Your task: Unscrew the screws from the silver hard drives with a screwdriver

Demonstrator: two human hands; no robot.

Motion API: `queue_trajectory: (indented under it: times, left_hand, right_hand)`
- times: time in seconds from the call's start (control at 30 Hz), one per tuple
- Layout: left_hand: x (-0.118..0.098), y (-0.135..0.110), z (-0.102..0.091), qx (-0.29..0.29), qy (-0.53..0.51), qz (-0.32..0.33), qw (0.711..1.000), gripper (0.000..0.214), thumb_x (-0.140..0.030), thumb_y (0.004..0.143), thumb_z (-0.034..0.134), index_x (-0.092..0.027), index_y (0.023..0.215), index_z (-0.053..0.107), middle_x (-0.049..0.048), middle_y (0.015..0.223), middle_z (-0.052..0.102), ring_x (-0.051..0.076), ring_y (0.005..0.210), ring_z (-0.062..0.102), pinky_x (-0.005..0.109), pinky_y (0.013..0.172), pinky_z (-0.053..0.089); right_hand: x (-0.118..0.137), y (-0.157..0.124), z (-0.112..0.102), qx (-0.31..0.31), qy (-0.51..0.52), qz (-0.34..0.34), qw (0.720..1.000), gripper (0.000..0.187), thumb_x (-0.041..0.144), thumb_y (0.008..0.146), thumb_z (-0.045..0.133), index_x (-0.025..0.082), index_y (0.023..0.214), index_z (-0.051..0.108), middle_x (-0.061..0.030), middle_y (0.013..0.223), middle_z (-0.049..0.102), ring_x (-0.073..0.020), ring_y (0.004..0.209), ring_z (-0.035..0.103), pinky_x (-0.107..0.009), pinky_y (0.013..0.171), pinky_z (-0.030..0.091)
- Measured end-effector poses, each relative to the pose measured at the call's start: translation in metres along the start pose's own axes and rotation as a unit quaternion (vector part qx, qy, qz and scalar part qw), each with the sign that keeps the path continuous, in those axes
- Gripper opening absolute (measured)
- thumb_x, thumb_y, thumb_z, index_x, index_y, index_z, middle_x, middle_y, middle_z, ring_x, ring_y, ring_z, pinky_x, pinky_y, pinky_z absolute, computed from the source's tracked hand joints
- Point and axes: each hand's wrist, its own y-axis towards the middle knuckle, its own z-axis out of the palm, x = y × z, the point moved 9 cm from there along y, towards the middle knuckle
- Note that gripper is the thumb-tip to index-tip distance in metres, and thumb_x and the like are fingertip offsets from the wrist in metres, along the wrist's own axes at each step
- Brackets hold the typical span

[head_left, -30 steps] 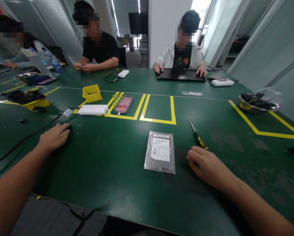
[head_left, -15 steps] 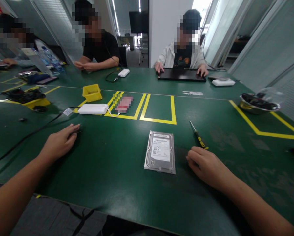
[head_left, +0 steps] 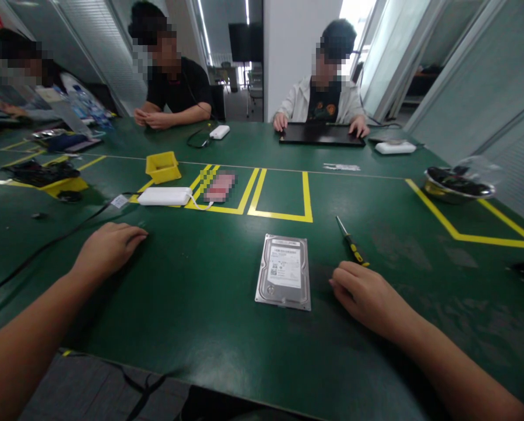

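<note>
A silver hard drive [head_left: 283, 272] lies flat on the green table, its label facing up. Just right of it rests my right hand [head_left: 362, 295], curled into a loose fist and not touching the drive; no object shows in it. A screwdriver [head_left: 352, 242] with a yellow and black handle lies right behind that hand. On the left side my left hand [head_left: 110, 248] is low over the table, fingers pressed together and pointing right. Whatever its fingertips may hold is hidden.
Behind my left hand are a white power strip [head_left: 165, 196], a yellow bin [head_left: 163, 168], a loaded yellow bin [head_left: 62, 184] and a black cable [head_left: 51, 242]. A metal bowl [head_left: 457, 186] with dark parts stands right. Across the table, a person touches a dark panel [head_left: 321, 134].
My left hand has turned over and shifted slightly; the small dark thing seen at its fingertips before is out of sight. My right hand, the hard drive and the screwdriver stay in place.
</note>
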Motion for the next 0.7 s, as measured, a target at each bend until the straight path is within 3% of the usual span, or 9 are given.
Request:
queue_trajectory:
  times: [0.23, 0.37, 0.53, 0.7]
  left_hand:
    - [-0.019, 0.006, -0.014, -0.009, 0.099, 0.0, 0.995, 0.041, -0.038, 0.097, 0.034, -0.015, 0.105, 0.067, 0.0132, 0.107, 0.068, 0.031, 0.099, 0.053, 0.033, 0.076, 0.033]
    - [-0.037, 0.011, -0.031, -0.014, 0.056, -0.009, 0.998, 0.034, -0.036, 0.095, 0.035, -0.014, 0.093, 0.061, 0.0114, 0.093, 0.064, 0.026, 0.087, 0.051, 0.031, 0.071, 0.031]
    - [-0.085, 0.016, -0.06, -0.049, -0.091, 0.031, 0.994, 0.025, -0.027, 0.097, 0.029, -0.018, 0.083, 0.047, 0.0044, 0.078, 0.052, 0.02, 0.077, 0.048, 0.03, 0.07, 0.035]
    - [-0.148, 0.021, -0.08, -0.095, -0.203, 0.114, 0.968, 0.026, -0.028, 0.098, 0.029, -0.019, 0.079, 0.045, 0.0031, 0.075, 0.05, 0.02, 0.074, 0.048, 0.032, 0.068, 0.035]
  right_hand:
    - [0.0, -0.002, -0.001, -0.002, 0.002, 0.0, 1.0, 0.02, 0.015, 0.095, 0.046, 0.018, 0.075, 0.048, -0.0017, 0.075, 0.05, -0.0128, 0.067, 0.045, -0.026, 0.063, 0.034]
    - [0.002, 0.0, -0.003, -0.004, 0.004, -0.003, 1.0, 0.019, 0.014, 0.093, 0.047, 0.018, 0.075, 0.049, -0.0022, 0.075, 0.05, -0.013, 0.068, 0.046, -0.025, 0.063, 0.034]
    - [0.003, 0.001, -0.006, -0.006, 0.001, -0.003, 1.0, 0.018, 0.011, 0.091, 0.048, 0.018, 0.075, 0.05, -0.0022, 0.075, 0.051, -0.013, 0.067, 0.046, -0.025, 0.062, 0.034]
    - [0.007, 0.001, -0.007, -0.014, 0.015, -0.008, 1.0, 0.019, 0.011, 0.091, 0.048, 0.017, 0.074, 0.048, -0.002, 0.075, 0.05, -0.0126, 0.067, 0.045, -0.025, 0.062, 0.033]
